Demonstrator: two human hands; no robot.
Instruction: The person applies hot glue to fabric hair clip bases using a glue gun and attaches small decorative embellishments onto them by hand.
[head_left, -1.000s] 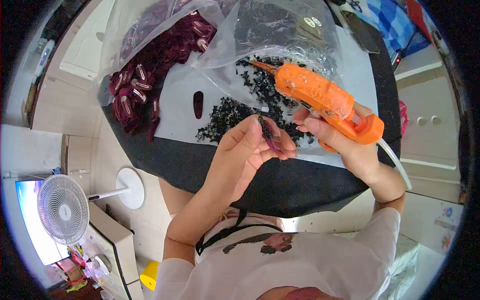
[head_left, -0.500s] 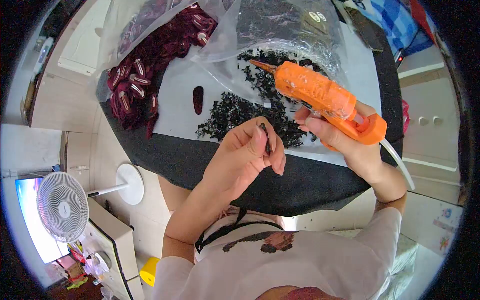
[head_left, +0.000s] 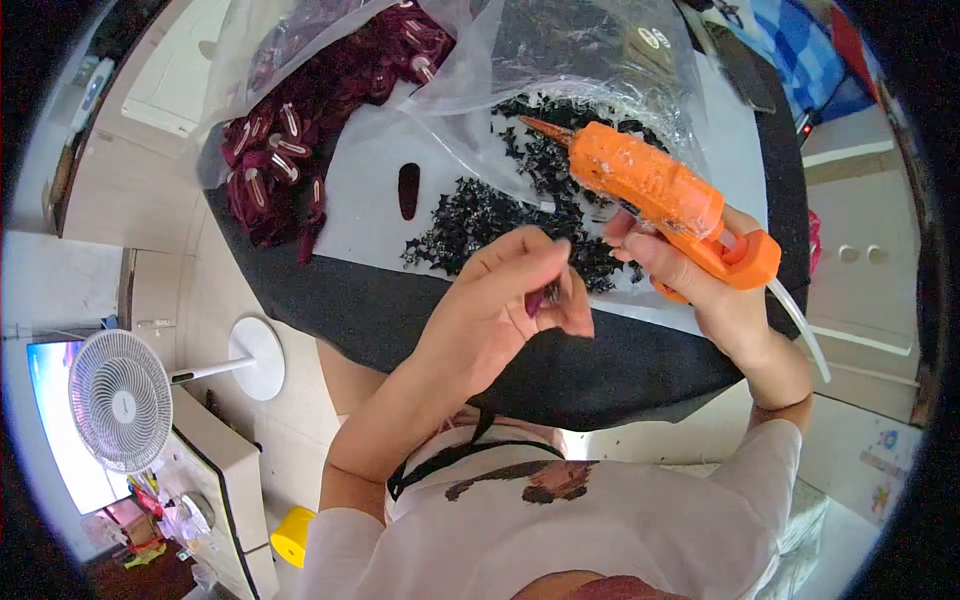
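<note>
My left hand (head_left: pixel 505 300) has its fingers curled round a small dark purple hair clip (head_left: pixel 541 297), mostly hidden by the fingers. In my right hand (head_left: pixel 700 290) is an orange glue gun (head_left: pixel 645 182), its brown-stained nozzle pointing to the upper left. A white glue stick (head_left: pixel 800 328) sticks out of its rear. Beyond my hands lies a pile of small black star-like pieces (head_left: pixel 480 225) on a white sheet (head_left: pixel 365 205). A single dark maroon clip (head_left: pixel 409 191) rests on the sheet, left of the pile.
Many maroon clips (head_left: pixel 270 170) are heaped at the left in a clear plastic bag (head_left: pixel 225 135). Another clear bag (head_left: pixel 590 50) lies behind the black pieces. A black cloth (head_left: pixel 600 370) covers the table. A white fan (head_left: pixel 122 400) stands at the lower left.
My left hand has turned and its fingers have shifted round the clip, which is now more hidden. My right hand holds the glue gun nearly still. The view has moved slightly.
</note>
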